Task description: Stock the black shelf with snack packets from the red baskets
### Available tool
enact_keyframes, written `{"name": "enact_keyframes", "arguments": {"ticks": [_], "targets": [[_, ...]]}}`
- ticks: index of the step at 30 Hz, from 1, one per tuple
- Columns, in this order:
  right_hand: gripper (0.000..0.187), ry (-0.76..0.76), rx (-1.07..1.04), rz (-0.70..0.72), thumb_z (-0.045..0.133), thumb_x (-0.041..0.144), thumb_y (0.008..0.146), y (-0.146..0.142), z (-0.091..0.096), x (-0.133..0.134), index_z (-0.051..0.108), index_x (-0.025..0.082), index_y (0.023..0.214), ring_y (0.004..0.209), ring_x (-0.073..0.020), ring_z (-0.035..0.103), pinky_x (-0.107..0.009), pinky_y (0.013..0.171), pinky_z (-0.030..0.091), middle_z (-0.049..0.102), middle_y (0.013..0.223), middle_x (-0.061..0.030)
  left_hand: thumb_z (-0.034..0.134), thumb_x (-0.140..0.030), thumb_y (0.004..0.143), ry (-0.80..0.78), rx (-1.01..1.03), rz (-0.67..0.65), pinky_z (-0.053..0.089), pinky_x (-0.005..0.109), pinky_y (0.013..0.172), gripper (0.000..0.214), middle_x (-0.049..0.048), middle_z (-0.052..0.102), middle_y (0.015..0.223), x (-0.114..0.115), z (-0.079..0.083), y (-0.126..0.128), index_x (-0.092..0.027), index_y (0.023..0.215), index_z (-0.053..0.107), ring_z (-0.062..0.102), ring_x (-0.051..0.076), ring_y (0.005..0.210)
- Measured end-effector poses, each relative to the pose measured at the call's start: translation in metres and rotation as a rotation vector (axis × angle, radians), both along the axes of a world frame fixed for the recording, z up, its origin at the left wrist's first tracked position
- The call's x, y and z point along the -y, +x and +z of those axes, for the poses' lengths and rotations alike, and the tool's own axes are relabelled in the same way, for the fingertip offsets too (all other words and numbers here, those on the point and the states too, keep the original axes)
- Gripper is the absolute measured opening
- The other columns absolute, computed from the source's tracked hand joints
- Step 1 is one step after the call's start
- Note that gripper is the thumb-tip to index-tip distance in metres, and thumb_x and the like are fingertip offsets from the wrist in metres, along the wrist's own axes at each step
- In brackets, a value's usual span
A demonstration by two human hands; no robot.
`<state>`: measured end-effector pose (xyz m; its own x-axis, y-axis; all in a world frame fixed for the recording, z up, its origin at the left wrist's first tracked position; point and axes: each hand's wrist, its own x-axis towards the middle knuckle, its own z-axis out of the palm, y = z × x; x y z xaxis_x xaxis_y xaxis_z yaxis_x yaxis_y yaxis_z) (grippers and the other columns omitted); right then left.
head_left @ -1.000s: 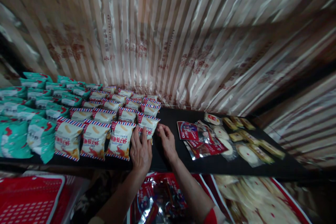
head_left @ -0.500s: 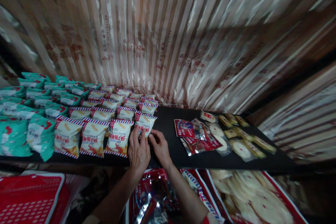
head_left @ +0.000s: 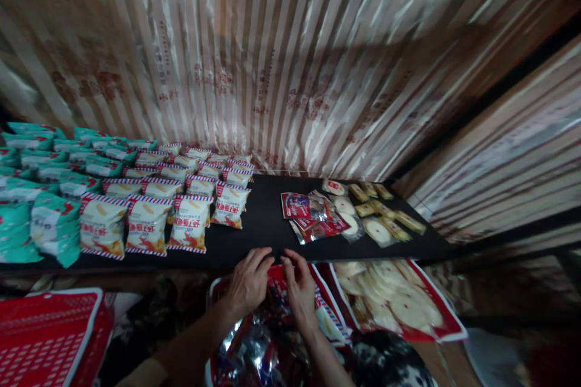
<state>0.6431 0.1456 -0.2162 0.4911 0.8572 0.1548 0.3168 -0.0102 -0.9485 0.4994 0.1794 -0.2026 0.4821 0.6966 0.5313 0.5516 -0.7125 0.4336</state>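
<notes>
My left hand (head_left: 249,281) and my right hand (head_left: 299,285) are side by side just below the front edge of a black shelf (head_left: 263,233). Both rest over the mouth of a big shiny red bag (head_left: 267,344) under the shelf. Their fingers are loosely curved and apart, with nothing visibly held. On the shelf, white snack packets with red and blue striped edges (head_left: 189,231) stand in rows. The end packet of the row (head_left: 231,204) stands apart from my hands.
Teal packets (head_left: 54,227) fill the shelf's left end. Flat red packets (head_left: 313,217) and wrapped round biscuits (head_left: 376,231) lie to the right. A big bag of round crackers (head_left: 394,302) lies below right, a red basket (head_left: 45,332) below left. Striped foil covers the back wall.
Both hands left the end snack packet on the shelf and drew back down to the red bag below. The view has shifted, so the shelf sits higher and further away.
</notes>
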Motion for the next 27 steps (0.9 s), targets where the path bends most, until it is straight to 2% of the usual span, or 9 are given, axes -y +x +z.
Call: {"name": "enact_keyframes", "arguments": {"ticks": [3, 6, 10, 13, 15, 17, 19, 24, 27], "targets": [[0.032, -0.048, 0.167, -0.086, 0.048, 0.043, 0.084, 0.037, -0.008, 0.031, 0.061, 0.020, 0.101, 0.096, -0.0246, 0.059, -0.042, 0.089, 0.044, 0.064, 0.100, -0.0101, 0.036, -0.008, 0.082, -0.180, -0.105, -0.216, 0.048, 0.032, 0.095, 0.040, 0.0095, 0.059, 0.120, 0.020, -0.008, 0.017, -0.016, 0.116, 0.056, 0.055, 0.018, 0.109], [0.035, -0.103, 0.431, -0.123, 0.045, 0.043, 0.083, 0.075, -0.022, 0.058, 0.062, 0.017, 0.098, 0.098, -0.0268, 0.056, -0.045, 0.090, 0.042, 0.063, 0.101, -0.0130, 0.036, -0.012, 0.082, -0.398, -0.260, -0.362, 0.044, 0.035, 0.099, 0.048, 0.0098, 0.052, 0.131, 0.034, -0.019, 0.031, -0.017, 0.130, 0.045, 0.051, 0.020, 0.117], [0.037, -0.256, 0.683, -0.087, 0.045, 0.040, 0.082, 0.106, -0.041, 0.085, 0.063, 0.015, 0.103, 0.100, -0.0278, 0.055, -0.045, 0.090, 0.042, 0.063, 0.105, -0.0143, 0.038, -0.019, 0.083, -0.642, -0.412, -0.406, 0.037, 0.040, 0.104, 0.056, 0.0139, 0.039, 0.143, 0.042, -0.030, 0.043, -0.012, 0.138, 0.033, 0.042, 0.025, 0.127], [0.037, -0.461, 0.797, 0.081, 0.055, 0.031, 0.077, 0.110, -0.045, 0.093, 0.061, 0.017, 0.112, 0.105, -0.0273, 0.055, -0.040, 0.091, 0.042, 0.064, 0.109, -0.0118, 0.038, -0.022, 0.083, -0.733, -0.464, -0.378, 0.034, 0.041, 0.106, 0.056, 0.0164, 0.040, 0.142, 0.042, -0.033, 0.047, -0.008, 0.137, 0.035, 0.040, 0.027, 0.129], [0.042, -0.575, 0.826, 0.162, 0.058, 0.022, 0.075, 0.108, -0.040, 0.096, 0.060, 0.020, 0.116, 0.106, -0.0268, 0.055, -0.036, 0.087, 0.044, 0.066, 0.109, -0.0094, 0.039, -0.021, 0.082, -0.751, -0.478, -0.377, 0.035, 0.041, 0.105, 0.054, 0.0167, 0.043, 0.139, 0.041, -0.035, 0.047, -0.008, 0.135, 0.038, 0.042, 0.027, 0.127], [0.044, -0.647, 0.826, 0.164, 0.055, 0.017, 0.075, 0.105, -0.032, 0.097, 0.059, 0.022, 0.118, 0.106, -0.0265, 0.055, -0.034, 0.082, 0.046, 0.067, 0.107, -0.0086, 0.039, -0.021, 0.082, -0.756, -0.480, -0.382, 0.035, 0.042, 0.105, 0.053, 0.0162, 0.046, 0.137, 0.040, -0.036, 0.047, -0.010, 0.133, 0.040, 0.043, 0.027, 0.126], [0.043, -0.659, 0.812, 0.159, 0.053, 0.015, 0.076, 0.102, -0.022, 0.098, 0.060, 0.022, 0.117, 0.103, -0.0258, 0.058, -0.033, 0.079, 0.047, 0.067, 0.105, -0.0090, 0.039, -0.022, 0.082, -0.758, -0.470, -0.385, 0.034, 0.041, 0.105, 0.052, 0.0154, 0.047, 0.137, 0.039, -0.035, 0.046, -0.010, 0.133, 0.041, 0.044, 0.026, 0.125], [0.043, -0.437, 0.725, 0.322, 0.054, 0.015, 0.075, 0.097, 0.016, 0.096, 0.061, 0.025, 0.117, 0.104, -0.0255, 0.057, -0.038, 0.088, 0.046, 0.066, 0.112, -0.0065, 0.047, -0.028, 0.081, -0.772, -0.357, -0.362, 0.030, 0.040, 0.108, 0.058, 0.0132, 0.042, 0.141, 0.034, -0.030, 0.044, -0.015, 0.136, 0.036, 0.040, 0.024, 0.129], [0.041, -0.360, 0.540, 0.327, 0.059, 0.025, 0.075, 0.094, 0.042, 0.087, 0.061, 0.022, 0.117, 0.103, -0.0265, 0.059, -0.041, 0.089, 0.045, 0.066, 0.111, -0.0079, 0.057, -0.033, 0.075, -0.780, -0.234, -0.339, 0.029, 0.041, 0.108, 0.066, 0.0136, 0.039, 0.143, 0.031, -0.026, 0.041, -0.016, 0.136, 0.036, 0.036, 0.026, 0.131]]}}
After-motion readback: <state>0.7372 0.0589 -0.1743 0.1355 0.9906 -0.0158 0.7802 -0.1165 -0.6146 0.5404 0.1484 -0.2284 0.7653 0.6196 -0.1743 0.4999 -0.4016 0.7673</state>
